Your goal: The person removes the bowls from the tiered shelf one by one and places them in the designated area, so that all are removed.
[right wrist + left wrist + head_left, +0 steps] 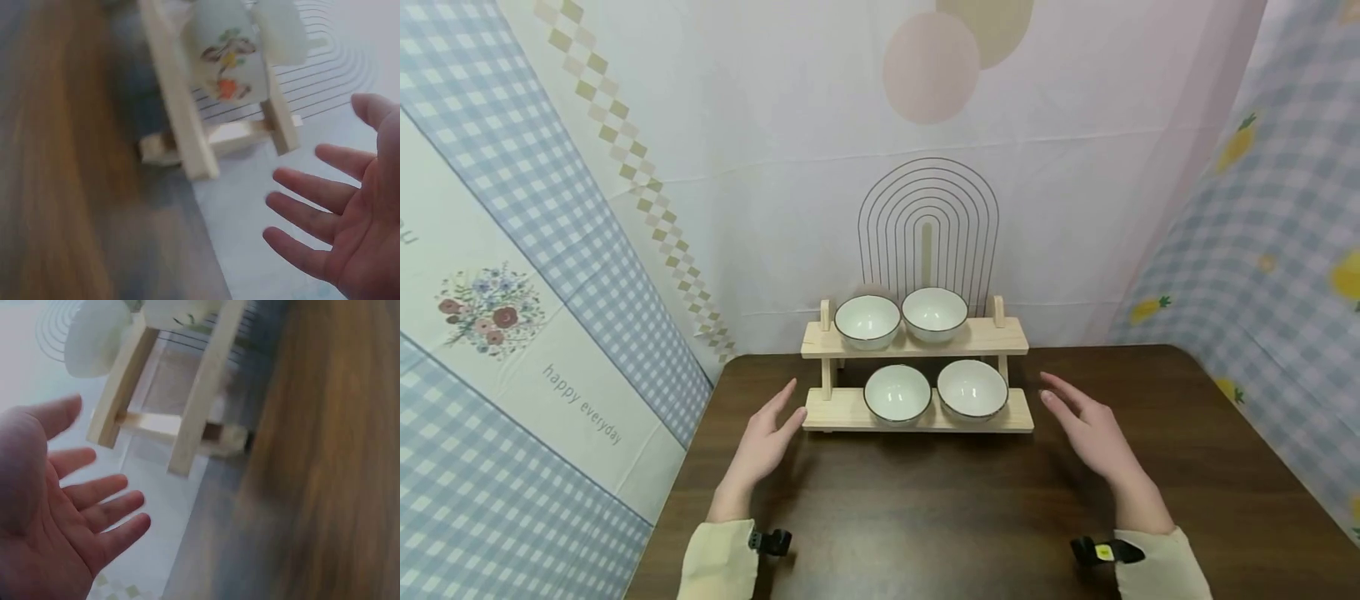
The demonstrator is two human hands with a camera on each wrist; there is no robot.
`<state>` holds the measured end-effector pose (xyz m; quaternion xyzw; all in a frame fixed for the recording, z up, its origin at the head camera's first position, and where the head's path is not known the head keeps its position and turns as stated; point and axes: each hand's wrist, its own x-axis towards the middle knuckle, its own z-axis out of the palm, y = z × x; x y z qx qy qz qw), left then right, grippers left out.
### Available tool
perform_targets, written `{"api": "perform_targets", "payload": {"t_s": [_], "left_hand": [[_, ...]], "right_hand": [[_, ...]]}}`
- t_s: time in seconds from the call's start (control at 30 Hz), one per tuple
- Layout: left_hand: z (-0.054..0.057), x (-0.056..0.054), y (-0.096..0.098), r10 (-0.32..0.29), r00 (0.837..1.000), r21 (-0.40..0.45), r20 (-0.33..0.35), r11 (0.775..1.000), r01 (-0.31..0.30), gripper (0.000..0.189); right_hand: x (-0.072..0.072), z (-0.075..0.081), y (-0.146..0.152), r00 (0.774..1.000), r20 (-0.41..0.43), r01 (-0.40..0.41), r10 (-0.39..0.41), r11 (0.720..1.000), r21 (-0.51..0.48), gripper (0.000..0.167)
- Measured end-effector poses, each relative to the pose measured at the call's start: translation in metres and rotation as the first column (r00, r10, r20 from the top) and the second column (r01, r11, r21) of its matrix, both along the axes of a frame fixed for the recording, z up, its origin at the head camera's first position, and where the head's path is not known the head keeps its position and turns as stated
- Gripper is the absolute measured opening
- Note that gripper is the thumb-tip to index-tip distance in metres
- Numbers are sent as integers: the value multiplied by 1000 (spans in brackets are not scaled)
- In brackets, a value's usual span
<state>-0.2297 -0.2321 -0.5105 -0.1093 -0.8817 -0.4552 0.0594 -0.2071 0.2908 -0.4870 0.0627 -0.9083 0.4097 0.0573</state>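
A two-tier wooden rack (917, 337) stands at the back of the dark table. Its upper shelf bears two white dark-rimmed bowls, a left one (867, 322) and a right one (935, 313). Two more sit on the lower shelf, a left bowl (897, 393) and a right bowl (972, 388). My left hand (764, 437) is held just left of the rack, its fingers spread and holding nothing. On the other side my right hand (1093, 433) hovers, also with extended fingers and apart from the rack. In the right wrist view a bowl (228, 56) shows a coloured print on its outside.
Behind the rack hangs a pale cloth (790, 242) with printed arches. Checked cloths border the table, one on the left (542, 158) and one on the right (1210, 242). The brown tabletop (917, 508) stretches in front of the rack between both forearms.
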Motion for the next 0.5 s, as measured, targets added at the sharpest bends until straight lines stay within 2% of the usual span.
{"api": "perform_targets", "payload": {"t_s": [0.1, 0.2, 0.37, 0.5], "left_hand": [[-2, -5, 9, 43, 998, 61, 53, 997, -46, 60], [-4, -8, 16, 76, 993, 84, 88, 993, -83, 57], [-12, -10, 23, 129, 986, 116, 107, 983, -141, 52], [-20, -8, 26, 118, 983, 206, 142, 968, -146, 48]], "right_hand": [[-5, 3, -11, 999, 44, 17, -15, 999, -49, 67], [-11, 5, -22, 993, 121, 10, -1, 998, -70, 73], [-17, 1, -39, 977, 214, 9, 18, 992, -125, 75], [-17, -8, -49, 969, 246, 39, 16, 976, -217, 71]]}}
